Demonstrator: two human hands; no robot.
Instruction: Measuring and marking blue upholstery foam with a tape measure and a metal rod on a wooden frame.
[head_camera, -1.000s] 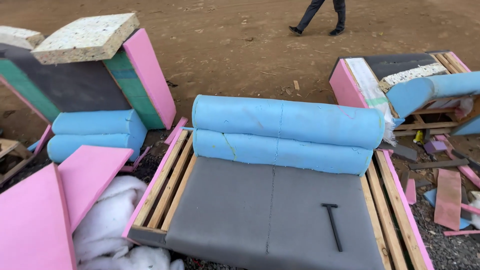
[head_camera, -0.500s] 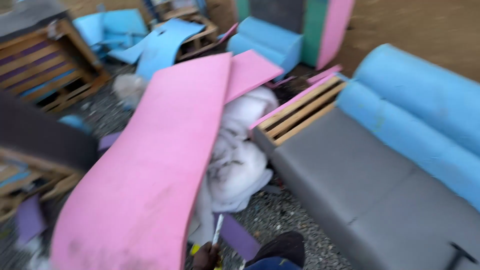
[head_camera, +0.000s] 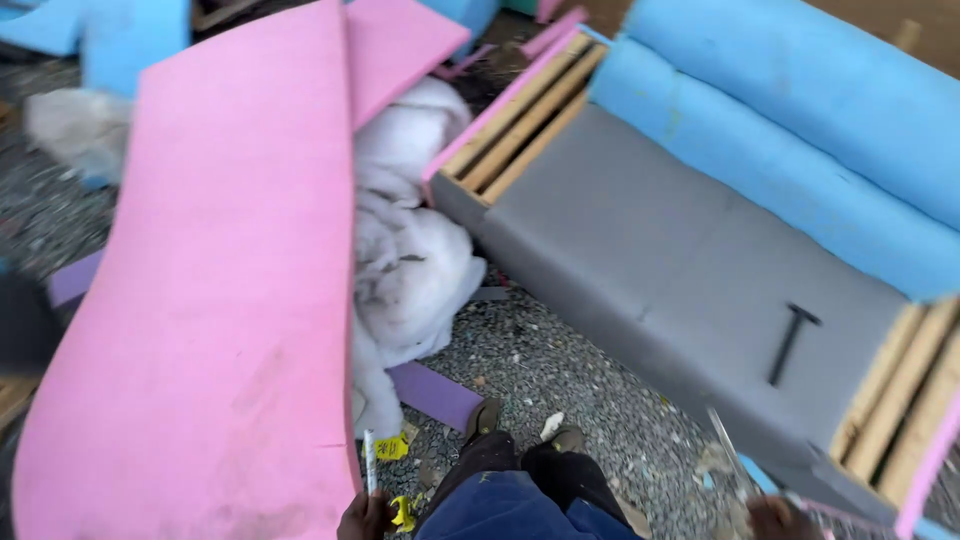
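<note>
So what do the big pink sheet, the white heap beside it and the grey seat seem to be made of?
The pink sheet looks like soft foam: matte, thick-edged, bending along its length. The white heap looks like fluffy polyester-type wadding, crumpled and fibrous. The grey seat appears to be denser matte foam with a seam down the middle, laid on pale bare wooden slats.

A slim white marker (head_camera: 369, 461) stands nearly upright at the bottom edge, just beside the big pink foam sheet (head_camera: 220, 300). A thin, shiny, pointed blade (head_camera: 724, 443) slants upward above the gravel, near the grey foam seat (head_camera: 650, 250); blur hides its details.
</note>
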